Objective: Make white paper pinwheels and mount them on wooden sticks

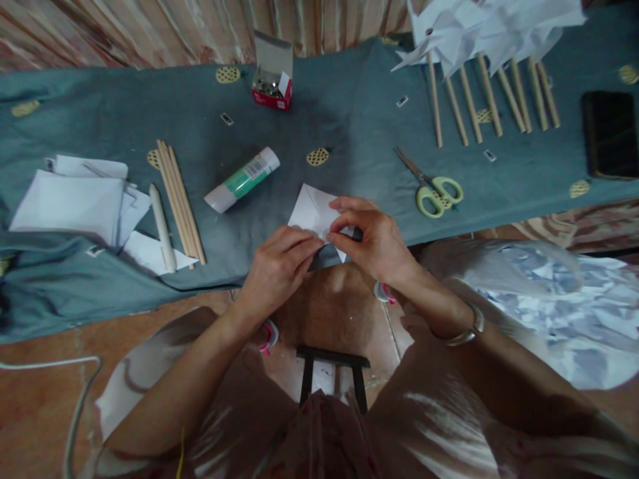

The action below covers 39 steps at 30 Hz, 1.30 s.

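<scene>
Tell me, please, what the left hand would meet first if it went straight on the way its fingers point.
The left hand touches the folded white paper, so that comes first; just beyond, probably the right hand, though depth is unclear.

The white paper piece (pixel 310 209) is folded and creased. It rests near the front edge of the teal cloth (pixel 349 120), pinched between the left hand (pixel 279 266) and right hand (pixel 377 243).

Left hand (pixel 279 266), right hand (pixel 377 243) hide near edge of white paper (pixel 309 209), centre. Paper pinwheels (pixel 479 26) cut by top edge, upper right. Red box (pixel 271 96) contents: we cannot tell.
</scene>
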{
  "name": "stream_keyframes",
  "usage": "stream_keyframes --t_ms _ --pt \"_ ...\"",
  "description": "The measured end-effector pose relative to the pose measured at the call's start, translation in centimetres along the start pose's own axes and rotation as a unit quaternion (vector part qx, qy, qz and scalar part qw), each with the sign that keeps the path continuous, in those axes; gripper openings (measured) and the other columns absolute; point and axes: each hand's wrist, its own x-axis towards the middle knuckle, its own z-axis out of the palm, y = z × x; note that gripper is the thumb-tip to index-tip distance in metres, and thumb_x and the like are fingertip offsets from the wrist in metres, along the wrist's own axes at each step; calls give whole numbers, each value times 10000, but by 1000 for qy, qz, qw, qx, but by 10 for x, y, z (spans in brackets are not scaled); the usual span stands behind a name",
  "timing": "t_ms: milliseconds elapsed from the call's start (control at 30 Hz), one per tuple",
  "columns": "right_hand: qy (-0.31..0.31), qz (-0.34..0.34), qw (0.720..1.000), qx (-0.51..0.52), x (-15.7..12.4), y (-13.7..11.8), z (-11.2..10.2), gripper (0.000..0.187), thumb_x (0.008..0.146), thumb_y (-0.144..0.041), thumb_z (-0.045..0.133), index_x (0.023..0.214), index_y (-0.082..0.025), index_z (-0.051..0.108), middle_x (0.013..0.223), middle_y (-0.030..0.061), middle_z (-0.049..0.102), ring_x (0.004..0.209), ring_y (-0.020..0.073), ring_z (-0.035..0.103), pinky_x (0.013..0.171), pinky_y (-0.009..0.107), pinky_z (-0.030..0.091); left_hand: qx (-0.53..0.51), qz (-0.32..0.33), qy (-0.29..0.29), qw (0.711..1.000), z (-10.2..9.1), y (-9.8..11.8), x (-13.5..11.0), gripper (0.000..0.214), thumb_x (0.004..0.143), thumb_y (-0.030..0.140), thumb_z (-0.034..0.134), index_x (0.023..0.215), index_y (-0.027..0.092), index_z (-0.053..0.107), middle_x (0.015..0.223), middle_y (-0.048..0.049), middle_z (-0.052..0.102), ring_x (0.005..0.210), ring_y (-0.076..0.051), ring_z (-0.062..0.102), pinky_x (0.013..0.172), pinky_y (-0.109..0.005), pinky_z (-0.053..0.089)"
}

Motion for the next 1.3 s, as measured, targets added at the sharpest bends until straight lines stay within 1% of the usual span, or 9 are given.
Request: stream_keyframes --t_ms 233,533,900,1100,1300 --pt "10 -6 1000 -7 -2 0 2 56 775 -159 704 784 -213 691 1180 95 693 1146 263 618 1030 470 452 -12 -5 13 1000 1 1 0 150 925 127 574 1022 166 682 969 -66 694 899 -171 643 787 -310 552" --pt "9 -5 1000 -11 -2 1 2 53 782 -176 696 783 -226 680 1182 74 690 1151 266 610 1034 490 444 -31 -19 3 999 0 1 1 142 929 148 574 1014 169 686 957 -63 689 903 -175 639 796 -320 551" --pt "2 -1 1000 -5 -3 1 1 36 792 -205 686 815 -233 690 1203 74 681 1183 280 591 1051 503 436 -53 -42 -5 998 0 1 2 156 933 155 563 1005 176 700 963 -71 691 910 -181 642 803 -340 555" --pt "2 0 1000 6 -4 -1 0 131 812 -232 670 922 -278 725 1215 41 674 1191 268 585 1066 472 442 -38 -34 6 999 1 2 2 140 924 150 579 993 172 699 948 -62 698 891 -172 643 791 -317 550" --pt "-30 -19 999 -21 -8 -3 1 239 882 -246 561 1009 -348 736 1293 4 623 1225 280 536 1103 492 409 -40 -44 -11 998 -1 2 2 156 934 174 568 1005 181 707 963 -64 701 909 -175 650 812 -331 556"
